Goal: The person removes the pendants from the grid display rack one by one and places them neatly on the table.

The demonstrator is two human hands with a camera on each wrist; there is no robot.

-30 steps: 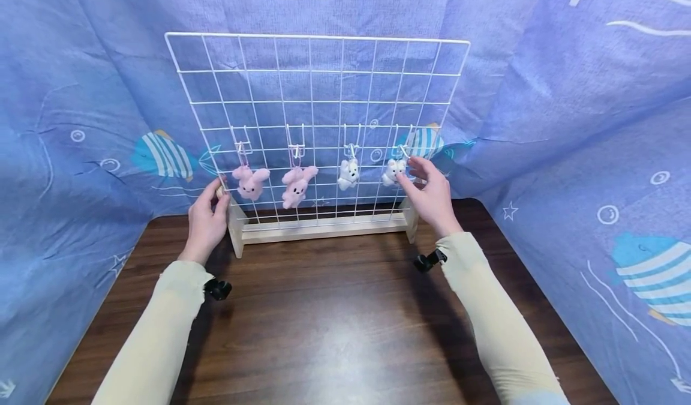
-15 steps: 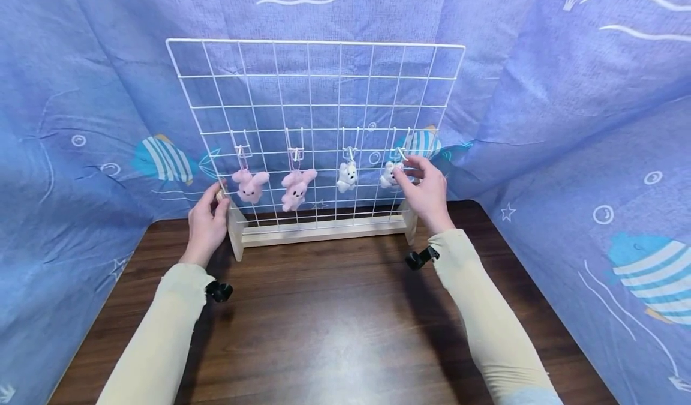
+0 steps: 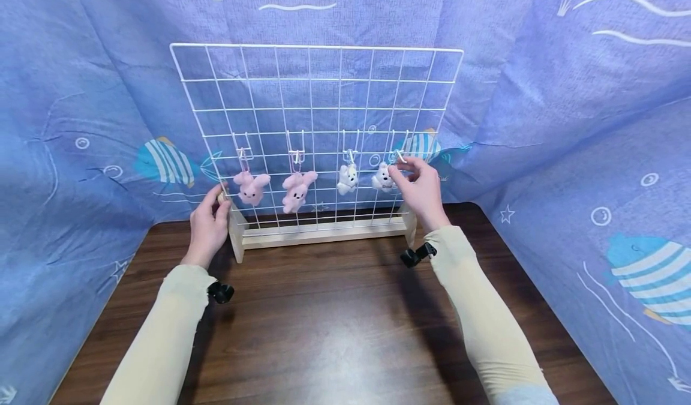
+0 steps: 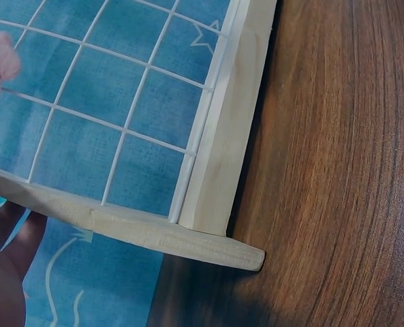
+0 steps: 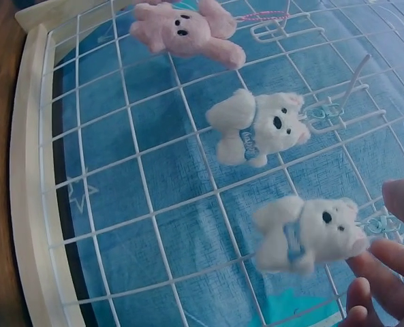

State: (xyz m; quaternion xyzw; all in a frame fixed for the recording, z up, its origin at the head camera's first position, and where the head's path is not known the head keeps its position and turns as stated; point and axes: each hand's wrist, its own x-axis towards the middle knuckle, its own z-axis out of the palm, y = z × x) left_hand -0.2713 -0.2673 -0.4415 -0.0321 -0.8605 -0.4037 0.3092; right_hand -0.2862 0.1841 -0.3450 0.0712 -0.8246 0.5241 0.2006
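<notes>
Left hand (image 3: 208, 225): clamped on wooden stand (image 3: 236, 232), wire rack's (image 3: 315, 47) left edge. Pink plush rabbits (image 3: 251, 190) (image 3: 296, 194), two: hanging between left edge and middle. White plush toys (image 3: 347, 180) (image 3: 381, 179), two: hanging between middle and right edge. Right hand (image 3: 423, 194): thumb and fingers apart, one fingertip touching the rightmost white toy's ear.

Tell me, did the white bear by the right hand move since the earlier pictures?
Yes, the white bear moved left against the white grid, closer to the other white bear.
</notes>
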